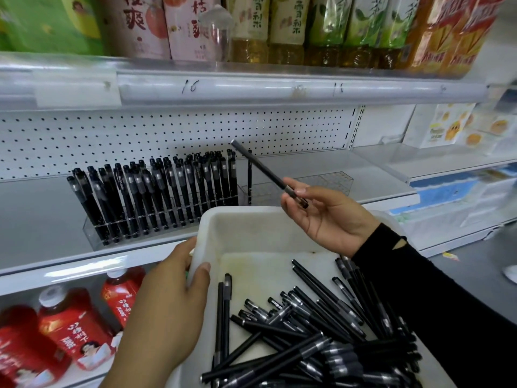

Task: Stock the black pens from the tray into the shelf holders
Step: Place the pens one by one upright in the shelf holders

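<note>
At shop shelf [42, 208]. Pinching black pen [263, 166] (tilted) between fingers [293, 204] of right hand [330, 219]; clutching tray [251, 212] rim with left hand [170, 298].

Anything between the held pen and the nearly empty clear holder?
Nothing visible. The held pen in the right hand is above the tray rim; the clear holder lies just behind it.

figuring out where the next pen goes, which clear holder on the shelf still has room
The right clear holder: only one pen stands in it, at its left end. The left clear holder is packed with pens.
</note>
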Demonstrator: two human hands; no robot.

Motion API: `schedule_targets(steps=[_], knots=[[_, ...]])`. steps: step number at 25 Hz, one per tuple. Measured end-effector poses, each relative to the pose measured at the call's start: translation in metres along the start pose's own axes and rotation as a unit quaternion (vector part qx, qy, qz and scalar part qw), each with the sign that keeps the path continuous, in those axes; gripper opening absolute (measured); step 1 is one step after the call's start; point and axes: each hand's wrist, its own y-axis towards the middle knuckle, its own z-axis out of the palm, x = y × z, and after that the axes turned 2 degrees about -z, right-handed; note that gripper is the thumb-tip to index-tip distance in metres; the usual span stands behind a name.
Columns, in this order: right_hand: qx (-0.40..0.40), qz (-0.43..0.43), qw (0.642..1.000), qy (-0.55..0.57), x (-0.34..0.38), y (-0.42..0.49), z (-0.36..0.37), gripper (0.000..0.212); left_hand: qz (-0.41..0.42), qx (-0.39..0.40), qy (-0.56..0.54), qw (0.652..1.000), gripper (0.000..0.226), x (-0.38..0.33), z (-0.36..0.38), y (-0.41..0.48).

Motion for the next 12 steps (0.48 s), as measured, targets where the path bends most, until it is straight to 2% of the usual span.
schedule_targets(steps=[5,12], knots=[[-0.023,-0.004,0.998,-0.051,-0.007,0.002,0.001,0.033,-0.005,-0.001,0.003,1.0,0.035,0.0,0.0,0.0],[-0.073,-0.087,0.993,-0.02,0.009,0.013,-0.01,0.024,-0.013,-0.003,-0.006,1.0,0.027,-0.005,0.0,0.003]])
